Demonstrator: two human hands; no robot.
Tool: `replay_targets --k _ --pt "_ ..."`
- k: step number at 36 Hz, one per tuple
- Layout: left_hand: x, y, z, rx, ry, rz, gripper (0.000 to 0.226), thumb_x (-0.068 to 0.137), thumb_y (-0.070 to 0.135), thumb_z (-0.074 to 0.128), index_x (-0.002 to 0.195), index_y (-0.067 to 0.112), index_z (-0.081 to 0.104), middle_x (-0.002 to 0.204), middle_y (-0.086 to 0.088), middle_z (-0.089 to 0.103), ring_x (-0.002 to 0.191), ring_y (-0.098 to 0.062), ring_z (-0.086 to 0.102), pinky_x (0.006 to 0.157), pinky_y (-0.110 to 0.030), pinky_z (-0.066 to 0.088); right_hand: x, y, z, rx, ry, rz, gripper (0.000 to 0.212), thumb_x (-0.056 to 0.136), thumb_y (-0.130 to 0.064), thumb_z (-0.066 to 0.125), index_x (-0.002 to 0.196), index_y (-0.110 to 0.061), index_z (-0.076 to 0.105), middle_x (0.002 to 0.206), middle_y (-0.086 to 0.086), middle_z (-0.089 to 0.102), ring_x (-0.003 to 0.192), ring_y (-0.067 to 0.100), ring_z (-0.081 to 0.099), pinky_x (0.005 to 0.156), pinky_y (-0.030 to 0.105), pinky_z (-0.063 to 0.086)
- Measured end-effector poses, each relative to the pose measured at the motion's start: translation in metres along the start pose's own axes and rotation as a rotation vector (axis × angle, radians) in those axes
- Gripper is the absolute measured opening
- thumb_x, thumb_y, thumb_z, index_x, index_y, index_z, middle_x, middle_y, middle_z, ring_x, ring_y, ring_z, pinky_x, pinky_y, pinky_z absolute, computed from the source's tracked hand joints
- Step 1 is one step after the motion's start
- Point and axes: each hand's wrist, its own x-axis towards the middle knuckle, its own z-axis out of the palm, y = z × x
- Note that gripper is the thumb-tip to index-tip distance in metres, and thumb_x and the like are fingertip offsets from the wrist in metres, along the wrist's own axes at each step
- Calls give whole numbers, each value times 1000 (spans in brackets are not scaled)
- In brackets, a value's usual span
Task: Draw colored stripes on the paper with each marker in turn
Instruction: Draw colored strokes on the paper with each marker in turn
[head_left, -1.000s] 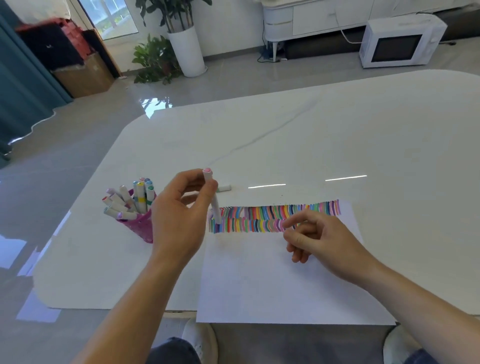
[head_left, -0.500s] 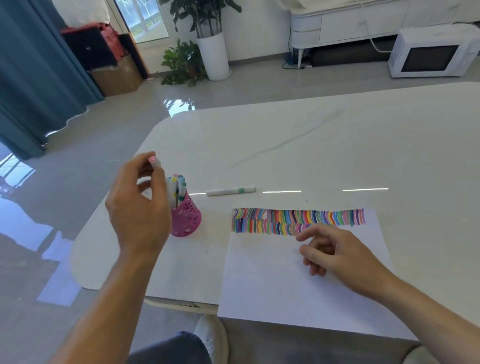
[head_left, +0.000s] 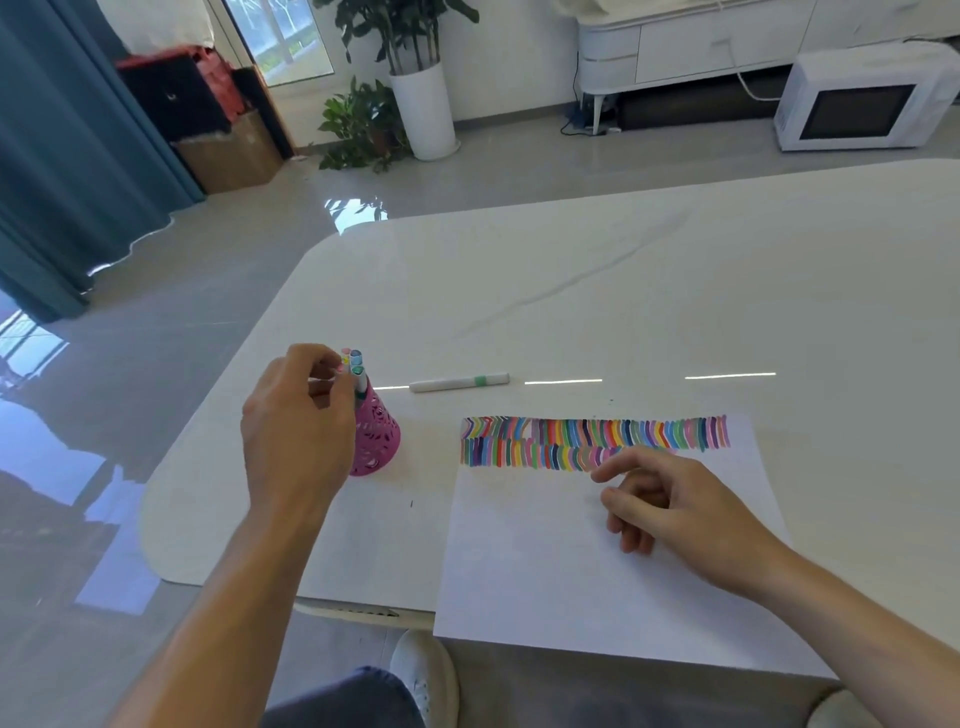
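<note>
Surface (head_left: 675, 291): white, glossy, with rounded corners.

Paper (head_left: 545, 582): white sheet at the near edge, its near margin overhanging that edge. Two rows of coloured stripes (head_left: 571, 439) run along its far edge.

Holder (head_left: 378, 436): pink, perforated, standing left of the paper near the near-left corner. It contains upright markers (head_left: 356, 364).

Left hand (head_left: 298, 431): back towards the camera, fingers curled at the holder's mouth and pinching a pink-capped marker (head_left: 340, 368) among the others. The hand hides the holder's left side and most of its contents.

Right hand (head_left: 675, 512): on the paper, fingers loosely curled and holding nothing. The forefinger reaches towards the lower row and covers its right end.

Loose marker (head_left: 460, 382): white with a green band, lying flat beyond the paper's far-left corner, apart from the holder.

Surroundings: grey floor, teal curtain (head_left: 67, 156), potted plant (head_left: 415, 78), cardboard box (head_left: 228, 153), microwave (head_left: 862, 98) on the floor.
</note>
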Motion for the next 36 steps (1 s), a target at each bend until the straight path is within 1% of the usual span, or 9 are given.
replay_targets --k 6,10,16,20,23,26,31,33,36 --pt "0 -3 5 112 -30 45 10 93 21 66 102 19 67 100 2 68 88 -15 62 77 -27 46 0 2 0 16 4 14 11 98 -12 64 105 -20 68 76 8 74 64 25 71 66 35 58" --pt "-2 3 7 100 20 97 24 93 18 66 117 17 63 111 2 63 102 -17 60 83 -26 45 1 2 0 13 2 13 11 99 -12 64 105 -20 67 75 7 74 64 24 71 66 35 59" --pt "-8 15 21 105 49 341 29 89 6 66 116 17 63 111 3 61 108 -18 55 90 -32 44 0 2 -1 31 3 3 11 99 -13 63 105 -20 68 76 7 74 65 25 71 68 38 59" --pt "-12 19 41 74 -76 470 30 86 -2 64 111 13 68 105 3 64 103 -18 57 88 -26 41 0 3 -2 61 10 -8 12 99 -11 63 105 -19 68 75 8 74 64 27 70 67 41 59" --pt "-17 19 56 70 -261 403 30 89 2 62 115 16 67 109 6 64 108 -16 57 90 -22 40 -1 4 -2 88 23 -21 12 99 -9 63 103 -18 69 75 10 73 64 28 70 63 37 58" --pt "-19 18 72 148 -408 297 34 97 11 52 130 20 59 129 6 60 124 -13 49 99 -25 39 -1 6 -4 102 32 -23 12 98 -9 63 103 -19 69 75 11 73 64 28 70 62 35 57" --pt "-15 9 92 234 -627 178 52 104 15 40 154 16 29 162 1 28 149 -15 20 119 -30 20 -3 10 -7 114 30 -12 11 99 -10 64 104 -18 69 74 10 73 64 29 70 62 35 56" --pt "-12 3 99 253 -675 162 55 105 16 36 158 14 19 166 -1 15 153 -15 9 123 -29 10 -4 12 -8 118 27 -9 11 99 -10 64 103 -18 69 74 10 73 64 29 70 62 35 56" --pt "-7 -3 107 268 -670 142 55 106 17 33 158 12 16 167 -4 12 154 -17 6 123 -30 8 -5 13 -9 120 33 -5 10 99 -10 64 102 -19 69 74 9 73 65 28 70 64 34 56"
